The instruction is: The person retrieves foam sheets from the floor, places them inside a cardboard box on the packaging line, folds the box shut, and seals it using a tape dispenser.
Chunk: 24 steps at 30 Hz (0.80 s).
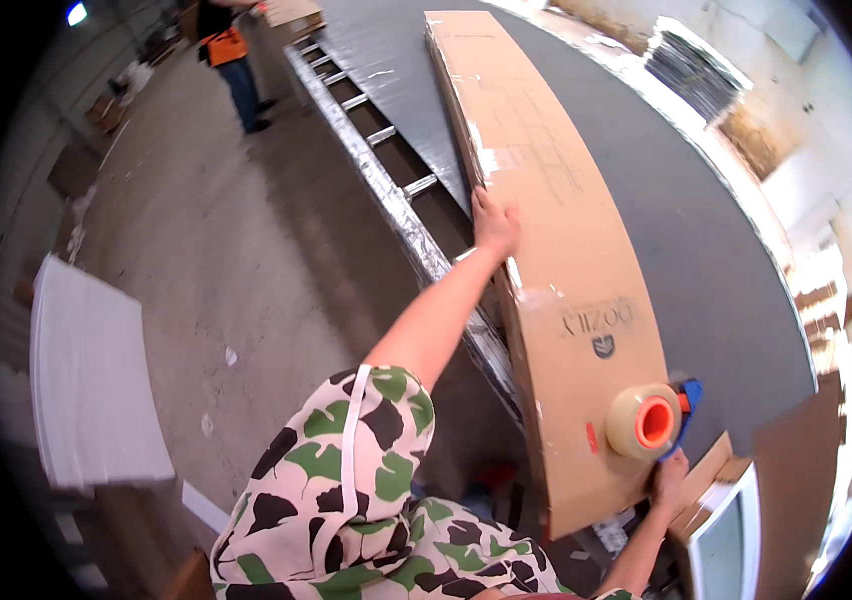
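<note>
A long, flat cardboard box point(546, 210) lies lengthwise in front of me, with clear tape along parts of its left edge. My left hand point(497, 228) grips that left edge about midway along, its fingers partly hidden. At the near right corner, my right hand point(670, 478) is closed on the handle of a blue tape dispenser point(690, 405). A big roll of clear tape point(628, 424) with an orange core is mounted on it, over the near end of the box.
A ladder-like metal frame point(381, 190) runs along the left of the box, beside a wide grey surface point(706, 240). White panels point(96, 370) stand at the left. A white-framed piece point(726, 530) and brown cardboard point(801, 470) are at the near right. Another person point(236, 70) stands at the far left.
</note>
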Tool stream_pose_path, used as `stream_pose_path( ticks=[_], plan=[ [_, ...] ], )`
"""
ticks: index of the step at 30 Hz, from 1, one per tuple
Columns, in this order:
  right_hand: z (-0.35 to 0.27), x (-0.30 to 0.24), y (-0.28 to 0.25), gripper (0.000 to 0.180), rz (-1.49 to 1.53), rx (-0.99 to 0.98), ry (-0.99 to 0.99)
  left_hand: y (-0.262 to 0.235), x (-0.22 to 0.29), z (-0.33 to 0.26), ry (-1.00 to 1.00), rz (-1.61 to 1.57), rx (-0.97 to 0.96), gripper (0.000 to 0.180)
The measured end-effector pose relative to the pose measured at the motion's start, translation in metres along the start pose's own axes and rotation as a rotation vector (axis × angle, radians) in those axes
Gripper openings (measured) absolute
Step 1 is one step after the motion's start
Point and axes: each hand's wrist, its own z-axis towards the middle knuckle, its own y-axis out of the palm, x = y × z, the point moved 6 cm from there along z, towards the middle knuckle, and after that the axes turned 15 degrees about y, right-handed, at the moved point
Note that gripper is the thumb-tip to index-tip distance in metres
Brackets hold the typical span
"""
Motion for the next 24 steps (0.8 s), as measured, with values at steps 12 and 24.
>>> stream_pose_path(
  ticks=[12,24],
  plan=[
    [-0.219,-0.150,0.237,0.051,-0.183,-0.140,-0.079,-0.306,-0.046,-0.123,-0.296,-0.348,-0.634,0.043],
    [-0.252,-0.207,0.236,0.104,-0.672,-0.125,-0.743,-0.386,0.021,-0.194,0.302,0.123,-0.507,0.074]
  ],
)
